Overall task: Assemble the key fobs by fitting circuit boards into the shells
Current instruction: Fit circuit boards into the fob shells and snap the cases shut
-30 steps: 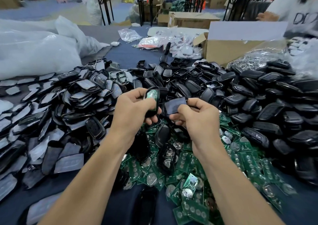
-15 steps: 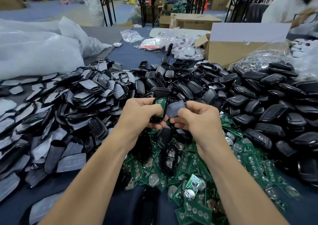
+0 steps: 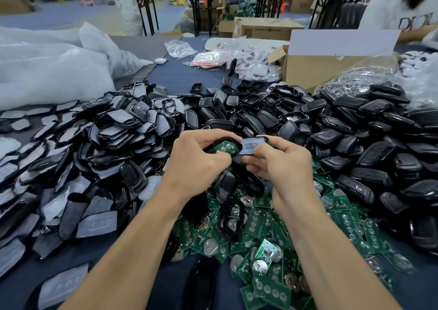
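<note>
- Centre frame: left hand [image 3: 196, 160] grips a black shell [image 3: 214, 145] with its green circuit board [image 3: 224, 147] seated, steadying it.
- Right hand [image 3: 279, 160] pinches a grey cover [image 3: 252, 145], angled to close it.

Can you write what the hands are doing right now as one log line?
left hand: holds shell with green circuit board | right hand: holds grey button pad beside board | pad not yet seated
</note>
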Demonstrator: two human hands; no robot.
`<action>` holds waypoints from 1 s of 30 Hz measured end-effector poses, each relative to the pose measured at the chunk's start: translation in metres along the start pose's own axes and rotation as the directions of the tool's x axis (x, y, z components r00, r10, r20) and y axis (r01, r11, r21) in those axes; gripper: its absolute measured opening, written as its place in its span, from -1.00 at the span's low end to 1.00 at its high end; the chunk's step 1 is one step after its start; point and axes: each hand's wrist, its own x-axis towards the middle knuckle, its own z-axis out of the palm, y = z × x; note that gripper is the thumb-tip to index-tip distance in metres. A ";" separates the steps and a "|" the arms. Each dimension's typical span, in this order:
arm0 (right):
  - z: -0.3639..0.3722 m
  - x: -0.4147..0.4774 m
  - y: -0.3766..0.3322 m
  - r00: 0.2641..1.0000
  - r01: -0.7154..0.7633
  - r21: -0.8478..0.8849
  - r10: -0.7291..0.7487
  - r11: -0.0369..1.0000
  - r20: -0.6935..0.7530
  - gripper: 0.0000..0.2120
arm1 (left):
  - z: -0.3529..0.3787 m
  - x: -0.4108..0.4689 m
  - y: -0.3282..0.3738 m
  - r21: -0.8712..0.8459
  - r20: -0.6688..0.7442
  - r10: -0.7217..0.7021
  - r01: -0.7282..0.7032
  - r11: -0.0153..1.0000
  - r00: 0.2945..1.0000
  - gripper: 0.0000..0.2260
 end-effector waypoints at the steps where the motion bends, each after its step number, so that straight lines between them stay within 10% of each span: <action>1: -0.001 0.000 -0.002 1.000 -0.024 0.042 0.023 0.999 0.013 -0.78 | -0.001 0.000 0.000 0.006 0.042 0.005 -0.005 1.000 0.999 -0.60; 11: -0.008 -0.001 -0.008 0.966 -0.113 0.042 0.100 0.993 0.239 -0.80 | 0.002 0.003 -0.003 -0.146 0.042 -0.107 0.112 0.983 0.993 -0.73; 19: -0.010 -0.009 -0.003 0.918 0.371 -0.647 -0.370 0.666 0.144 -0.67 | 0.001 0.009 -0.007 -0.370 0.084 -0.283 0.294 0.881 0.955 -0.78; 30: -0.008 -0.006 -0.009 0.996 0.089 -0.047 -0.087 0.995 0.033 -0.77 | -0.003 0.007 0.004 -0.427 0.222 -0.301 0.370 0.825 0.928 -0.84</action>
